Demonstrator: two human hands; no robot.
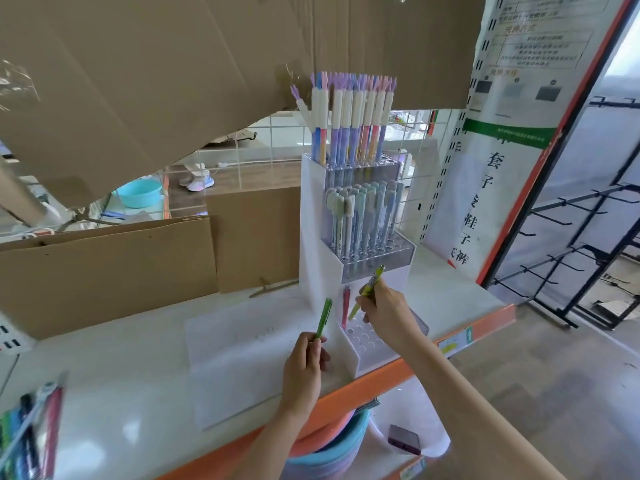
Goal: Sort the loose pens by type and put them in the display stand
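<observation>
A white three-tier display stand [313, 237] stands on the shelf. Its top tier holds several pastel pens [349, 123], its middle tier several pale blue-green pens [363, 220]. The bottom tier [363, 344] has one red pen [346, 306] in its holes. My right hand [388, 311] grips a yellow-green pen [367, 293], tilted, with its lower tip over the bottom tier's back row beside the red pen. My left hand [304, 368] holds a green pen [323, 317] upright, just left of the stand's bottom tier.
Loose pens [29, 434] lie at the shelf's [121, 375] front left corner. Cardboard sheets [104, 271] lean behind and overhead. Stacked plastic basins [329, 448] and a dark phone [403, 439] sit on the level below. A black wire rack [571, 254] stands at right.
</observation>
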